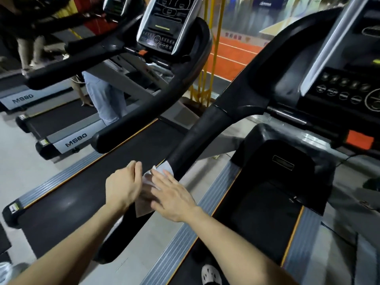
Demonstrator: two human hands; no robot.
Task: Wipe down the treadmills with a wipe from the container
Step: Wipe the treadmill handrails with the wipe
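Wipe [151, 178] wraps the black treadmill handrail [197, 138]. Left hand [123, 186], at 9 o'clock, grips it with curled fingers; right hand [174, 197], at 4 o'clock, presses it with straight fingers.

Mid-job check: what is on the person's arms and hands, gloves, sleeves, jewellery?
Nothing shows. The left hand and right hand are ungloved; both forearms are bare to the frame edge, with no sleeves, watch, bracelet or ring in view.
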